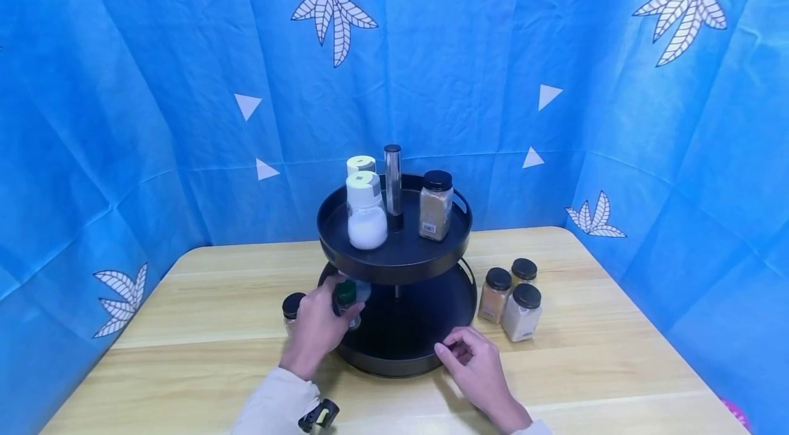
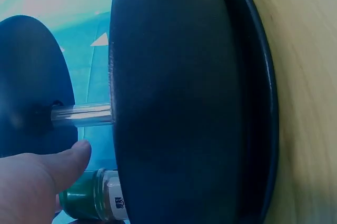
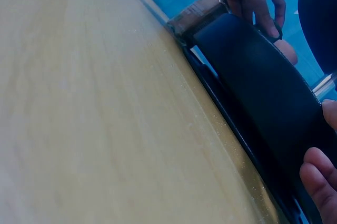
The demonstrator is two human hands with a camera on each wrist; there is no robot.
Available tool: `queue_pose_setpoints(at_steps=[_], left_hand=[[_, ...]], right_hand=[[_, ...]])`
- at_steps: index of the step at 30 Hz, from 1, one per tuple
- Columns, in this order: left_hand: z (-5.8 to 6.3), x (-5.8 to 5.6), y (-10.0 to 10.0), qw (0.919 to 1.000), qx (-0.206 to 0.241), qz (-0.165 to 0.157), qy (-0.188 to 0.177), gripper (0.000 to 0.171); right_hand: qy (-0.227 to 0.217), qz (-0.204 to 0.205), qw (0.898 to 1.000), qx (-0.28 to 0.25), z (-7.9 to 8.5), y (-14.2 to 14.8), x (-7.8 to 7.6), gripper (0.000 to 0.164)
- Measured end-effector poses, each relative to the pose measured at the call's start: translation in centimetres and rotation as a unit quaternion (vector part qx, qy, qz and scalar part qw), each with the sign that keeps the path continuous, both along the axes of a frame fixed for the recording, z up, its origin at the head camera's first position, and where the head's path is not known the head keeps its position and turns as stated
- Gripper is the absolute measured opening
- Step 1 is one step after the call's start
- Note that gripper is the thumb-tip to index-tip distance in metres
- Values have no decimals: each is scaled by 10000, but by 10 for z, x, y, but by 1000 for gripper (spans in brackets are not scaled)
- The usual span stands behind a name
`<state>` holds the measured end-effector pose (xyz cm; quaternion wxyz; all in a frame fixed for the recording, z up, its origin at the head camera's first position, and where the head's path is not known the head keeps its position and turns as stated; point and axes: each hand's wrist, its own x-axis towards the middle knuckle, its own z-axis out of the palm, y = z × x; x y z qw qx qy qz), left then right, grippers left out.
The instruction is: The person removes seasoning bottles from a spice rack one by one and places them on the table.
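Note:
A two-tier round black tray (image 1: pixel 394 368) stands on the table. My left hand (image 1: pixel 320 325) reaches into the left side of its lower tier and grips a small clear spice jar (image 2: pixel 111 196) by its green cap (image 1: pixel 345 292). The thumb lies beside the cap in the left wrist view; part of the jar is hidden by the hand and the tray wall. My right hand (image 1: pixel 474 366) is at the lower tier's front right, with thumb and fingers (image 3: pixel 318 179) pinching the rim. On the upper tier are two white-capped shakers, the nearer shaker (image 1: pixel 367 216) holding white contents, and a black-capped jar (image 1: pixel 435 207).
Three black-capped jars cluster on the table right of the tray, including a jar with white contents (image 1: pixel 522 315). Another black-capped jar (image 1: pixel 293 305) stands left of the tray, partly behind my left hand. A blue printed curtain (image 1: pixel 431 79) surrounds the wooden table (image 1: pixel 203 325).

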<state>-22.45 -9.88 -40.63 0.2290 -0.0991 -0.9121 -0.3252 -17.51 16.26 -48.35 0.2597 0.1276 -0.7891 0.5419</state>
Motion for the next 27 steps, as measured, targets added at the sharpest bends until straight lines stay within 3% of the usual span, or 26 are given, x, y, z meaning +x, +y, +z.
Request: queue_pose_setpoints(at_steps=[11, 27], left_hand=[[-1, -3, -1, 9998, 76, -64, 162, 37], [3, -2, -1, 9996, 187, -122, 145, 36]], right_hand=[[32, 18, 10000, 35, 1, 0, 0, 21], [52, 52, 10000, 25, 0, 1, -1, 20]])
